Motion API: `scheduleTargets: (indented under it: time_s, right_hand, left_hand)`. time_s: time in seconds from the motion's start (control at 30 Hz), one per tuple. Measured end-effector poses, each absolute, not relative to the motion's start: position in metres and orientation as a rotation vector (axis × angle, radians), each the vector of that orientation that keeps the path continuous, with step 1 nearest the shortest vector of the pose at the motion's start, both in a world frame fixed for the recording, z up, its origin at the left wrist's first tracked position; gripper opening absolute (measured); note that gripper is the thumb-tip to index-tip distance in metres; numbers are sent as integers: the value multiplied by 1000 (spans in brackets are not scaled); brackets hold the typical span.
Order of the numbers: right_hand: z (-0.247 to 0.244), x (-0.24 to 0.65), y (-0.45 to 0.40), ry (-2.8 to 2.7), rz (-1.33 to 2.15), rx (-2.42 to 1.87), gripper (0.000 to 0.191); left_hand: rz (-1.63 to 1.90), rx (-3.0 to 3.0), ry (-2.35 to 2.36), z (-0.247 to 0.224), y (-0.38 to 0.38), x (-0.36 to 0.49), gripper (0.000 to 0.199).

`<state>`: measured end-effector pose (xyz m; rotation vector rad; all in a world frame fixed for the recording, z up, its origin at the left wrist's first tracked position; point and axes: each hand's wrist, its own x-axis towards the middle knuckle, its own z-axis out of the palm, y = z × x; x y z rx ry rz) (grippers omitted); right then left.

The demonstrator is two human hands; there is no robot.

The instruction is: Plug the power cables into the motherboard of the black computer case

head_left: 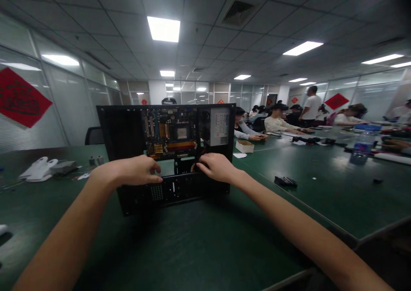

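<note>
A black computer case (pixel 123 130) stands open on the green table, its inside facing me. A circuit board (pixel 171 128) is mounted in its upper middle, and a silver power supply (pixel 219 126) sits at the upper right. My left hand (pixel 143 171) is at the lower left of the opening, thumb and fingers apart, near the case's lower panel. Over on the right, my right hand (pixel 215 166) reaches into the case below the power supply, beside dark cables (pixel 193 166). Its fingers are bent, and whatever they hold is hidden.
On the green table (pixel 199 239), a small white box (pixel 244 146) stands right of the case, with a black part (pixel 285 181) nearer. White and grey items (pixel 40 169) lie at left. Several people sit along the table's far right side; a water jug (pixel 364 141) stands there.
</note>
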<state>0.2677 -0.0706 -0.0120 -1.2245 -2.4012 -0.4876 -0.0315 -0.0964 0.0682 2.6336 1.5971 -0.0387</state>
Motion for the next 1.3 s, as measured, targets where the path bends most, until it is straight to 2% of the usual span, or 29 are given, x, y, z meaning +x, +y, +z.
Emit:
scheduleTargets:
  time_s: [0.1,0.17,0.3,0.4,0.5,0.57,0.7,0.83,0.97,1.1,1.17,1.3]
  right_hand:
    - [6,241,-49,-2620,-116,-1241,35]
    - [13,225,-29,-2742,106,-1410,37]
    - [8,208,3,-2708,355,-1733,38]
    - [-5,211,12,-2673,490,-1737,38]
    - [-15,217,17,-2595,614,-1616,33]
    - [-17,218,19,-2461,709,-1492,26]
    - [-13,212,21,-2103,880,-1283,20]
    - [2,206,17,-1649,1127,-1004,6]
    - [22,203,5,-1387,1372,-785,12]
    - [39,200,-13,-1324,1389,-674,13]
    - [44,198,-22,-1349,1361,-675,16]
    - [49,197,-38,-1501,1222,-775,22]
  left_hand:
    - [69,2683,1693,92,-117,-22,52]
    - [130,2734,1616,110,-129,-7,49]
    - [420,2829,1462,126,-137,22,56]
    - [286,2790,1401,116,-120,25,60]
    - [5,2700,1468,101,-93,15,62]
    - [-14,2679,1535,96,-79,6,63]
    - [94,2698,1507,102,-80,-8,66]
    - [198,2797,1513,112,-100,-15,76]
    - [308,2860,1503,112,-101,-18,84]
    - [545,2911,1368,106,-90,-13,95]
    - [641,2903,1274,105,-86,-9,87]
    - [793,2856,1113,108,-88,-4,52]
